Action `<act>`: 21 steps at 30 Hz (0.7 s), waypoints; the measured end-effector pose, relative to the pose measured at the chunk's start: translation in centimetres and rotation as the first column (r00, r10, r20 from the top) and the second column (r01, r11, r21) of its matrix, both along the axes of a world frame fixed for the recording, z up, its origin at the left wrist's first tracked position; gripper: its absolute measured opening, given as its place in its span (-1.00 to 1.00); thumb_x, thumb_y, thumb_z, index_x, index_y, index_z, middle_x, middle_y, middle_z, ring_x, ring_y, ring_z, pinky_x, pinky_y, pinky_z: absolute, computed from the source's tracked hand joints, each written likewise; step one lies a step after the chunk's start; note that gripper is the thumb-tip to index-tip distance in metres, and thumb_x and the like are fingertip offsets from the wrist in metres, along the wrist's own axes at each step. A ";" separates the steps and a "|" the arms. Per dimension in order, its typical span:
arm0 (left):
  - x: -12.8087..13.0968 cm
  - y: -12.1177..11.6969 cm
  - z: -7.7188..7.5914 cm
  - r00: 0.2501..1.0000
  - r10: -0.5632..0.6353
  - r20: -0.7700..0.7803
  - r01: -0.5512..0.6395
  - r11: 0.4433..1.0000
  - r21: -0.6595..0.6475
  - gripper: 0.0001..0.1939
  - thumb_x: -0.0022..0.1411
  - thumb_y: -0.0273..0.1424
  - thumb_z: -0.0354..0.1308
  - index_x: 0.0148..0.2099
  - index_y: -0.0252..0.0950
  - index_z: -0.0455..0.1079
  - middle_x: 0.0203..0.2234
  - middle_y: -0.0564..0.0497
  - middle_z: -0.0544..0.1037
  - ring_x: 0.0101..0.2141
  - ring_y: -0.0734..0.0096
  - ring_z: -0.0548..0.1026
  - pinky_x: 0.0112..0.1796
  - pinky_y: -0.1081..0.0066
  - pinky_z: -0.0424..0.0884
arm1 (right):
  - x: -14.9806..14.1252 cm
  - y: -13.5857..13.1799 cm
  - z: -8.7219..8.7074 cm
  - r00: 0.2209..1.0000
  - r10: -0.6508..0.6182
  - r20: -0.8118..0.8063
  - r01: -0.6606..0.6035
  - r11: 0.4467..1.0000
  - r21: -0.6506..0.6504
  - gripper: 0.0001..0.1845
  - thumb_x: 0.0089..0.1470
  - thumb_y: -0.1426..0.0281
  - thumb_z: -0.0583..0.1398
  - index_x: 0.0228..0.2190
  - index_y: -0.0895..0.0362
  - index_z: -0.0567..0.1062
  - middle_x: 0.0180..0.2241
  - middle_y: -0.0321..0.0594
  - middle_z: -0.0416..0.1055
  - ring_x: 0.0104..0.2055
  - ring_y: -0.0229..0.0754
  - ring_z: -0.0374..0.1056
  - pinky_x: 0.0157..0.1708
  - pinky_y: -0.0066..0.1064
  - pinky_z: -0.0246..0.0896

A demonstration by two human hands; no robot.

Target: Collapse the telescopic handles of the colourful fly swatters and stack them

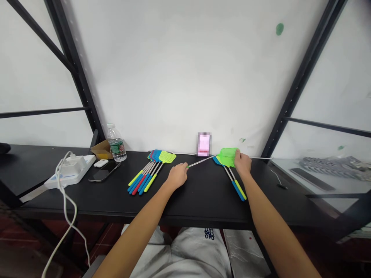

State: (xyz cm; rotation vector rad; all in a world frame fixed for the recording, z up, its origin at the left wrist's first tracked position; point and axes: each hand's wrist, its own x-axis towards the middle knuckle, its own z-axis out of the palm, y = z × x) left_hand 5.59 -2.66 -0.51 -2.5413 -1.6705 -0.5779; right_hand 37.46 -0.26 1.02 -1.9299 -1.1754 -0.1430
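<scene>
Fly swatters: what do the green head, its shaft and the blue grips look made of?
Green swatter head: moulded plastic, thin matte mesh. Shaft: probably metal, from its thin bright sheen; plating unclear. Blue grip: smooth plastic or rubber, cannot tell which at this resolution.

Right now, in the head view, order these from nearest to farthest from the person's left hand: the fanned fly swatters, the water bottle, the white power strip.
1. Fanned fly swatters: just left of the left hand.
2. Water bottle: farther left, at the back edge of the black desk.
3. White power strip: farthest, toward the desk's left end.
</scene>
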 end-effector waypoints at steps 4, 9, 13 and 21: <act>-0.1 0.1 0.0 1.000 -0.017 -0.009 0.017 1.000 0.002 -0.78 0.39 -0.40 -0.16 -0.16 -0.23 0.32 -0.23 -0.05 0.50 -0.21 0.32 0.46 -0.25 0.40 0.26 | 0.3 0.2 -0.2 1.000 0.008 0.023 -0.008 1.000 -0.005 -0.27 0.30 0.08 -0.17 -0.27 0.30 0.63 -0.26 0.25 0.52 -0.20 0.10 0.41 -0.26 -0.31 0.10; -0.3 0.1 0.0 0.999 -0.043 -0.017 0.043 0.999 0.004 -0.77 0.39 -0.41 -0.16 -0.16 -0.21 0.33 -0.25 -0.04 0.48 -0.22 0.33 0.46 -0.23 0.41 0.26 | 0.6 0.3 -0.4 1.000 0.014 0.025 -0.014 0.999 -0.034 -0.28 0.28 0.07 -0.16 -0.26 0.29 0.62 -0.28 0.23 0.51 -0.21 0.09 0.41 -0.27 -0.32 0.12; -0.3 0.2 -0.1 0.999 -0.048 -0.025 0.048 0.999 0.000 -0.76 0.39 -0.40 -0.16 -0.15 -0.21 0.34 -0.25 -0.04 0.47 -0.22 0.34 0.45 -0.21 0.40 0.27 | 0.5 0.2 -0.4 0.999 0.006 0.046 -0.005 0.999 -0.035 -0.28 0.28 0.04 -0.17 -0.26 0.27 0.61 -0.29 0.21 0.51 -0.22 0.07 0.41 -0.26 -0.33 0.11; -0.4 0.1 0.0 0.999 -0.045 -0.024 0.045 0.999 -0.003 -0.75 0.38 -0.40 -0.17 -0.17 -0.21 0.34 -0.26 -0.05 0.48 -0.24 0.33 0.45 -0.24 0.40 0.28 | 0.2 -0.1 -0.5 0.995 -0.036 0.090 0.035 0.999 0.014 -0.28 0.29 0.04 -0.17 -0.32 0.26 0.59 -0.34 0.17 0.50 -0.30 0.03 0.37 -0.35 -0.34 0.03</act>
